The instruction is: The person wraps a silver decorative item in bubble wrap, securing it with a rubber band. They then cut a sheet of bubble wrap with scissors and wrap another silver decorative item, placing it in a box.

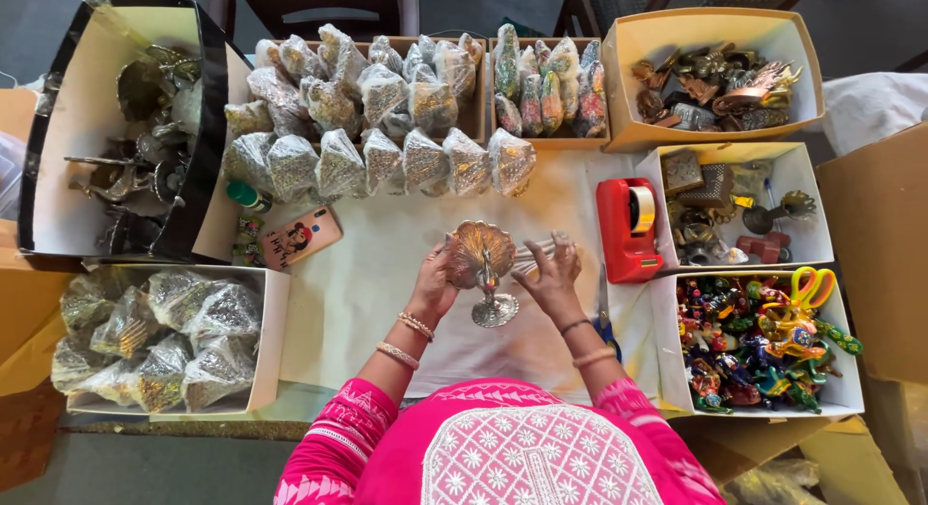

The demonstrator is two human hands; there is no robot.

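Both hands, left hand (432,285) and right hand (553,278), flank the silver peacock figurine (482,263).

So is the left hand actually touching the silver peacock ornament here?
Touching. The head view shows the left hand with its fingers wrapped against the fan-shaped side of the silver peacock ornament, no gap between them.
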